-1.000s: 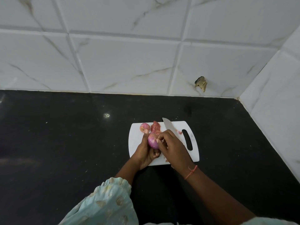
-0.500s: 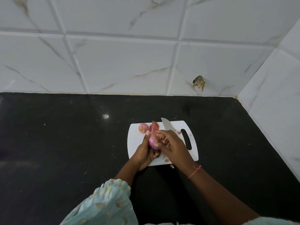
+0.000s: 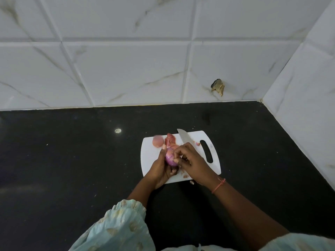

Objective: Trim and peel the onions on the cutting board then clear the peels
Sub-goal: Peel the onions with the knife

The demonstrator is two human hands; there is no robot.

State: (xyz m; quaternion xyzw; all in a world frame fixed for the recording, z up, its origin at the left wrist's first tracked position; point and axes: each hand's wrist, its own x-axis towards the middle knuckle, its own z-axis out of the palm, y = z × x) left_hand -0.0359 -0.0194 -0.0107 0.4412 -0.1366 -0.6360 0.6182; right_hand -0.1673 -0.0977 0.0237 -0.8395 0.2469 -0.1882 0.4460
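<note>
- My left hand (image 3: 159,167) cups a purple onion (image 3: 170,159) above the near middle of the white cutting board (image 3: 150,154), fingers curled round its underside and thumb up along its left side.
- My right hand (image 3: 190,161) holds the knife (image 3: 184,137) in its curled fingers, with the blade pointing away toward the far edge of the board; my fingertips (image 3: 176,161) pinch at the right side of the onion.
- A second onion (image 3: 158,141), pale pink and peeled, sits on the far left part of the board, just beyond my left thumb.
- Loose peels (image 3: 170,139) lie beside it to the right, touching the left of the blade.
- Small scraps (image 3: 185,176) lie by the board's near edge.
- The board rests on the black worktop (image 3: 72,160), its handle slot to the right.
</note>
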